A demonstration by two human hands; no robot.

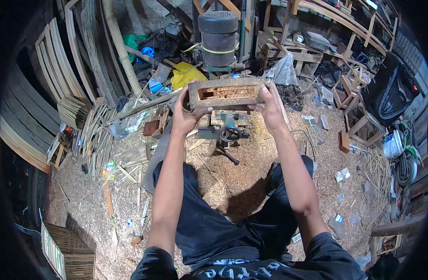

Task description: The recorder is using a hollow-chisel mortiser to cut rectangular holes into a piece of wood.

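Wooden block (pixel 230 103), rectangular, brown, slotted.

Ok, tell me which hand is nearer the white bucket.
Right. The right hand grips the wooden block's right end, left of the white bucket; the left hand holds the other end, farther away.

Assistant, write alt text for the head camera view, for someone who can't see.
A person's left hand and right hand hold opposite ends of a wooden block with a rectangular hollow; a dark handwheel shows below it. Wood debris litters the floor, and long boards lean at left.
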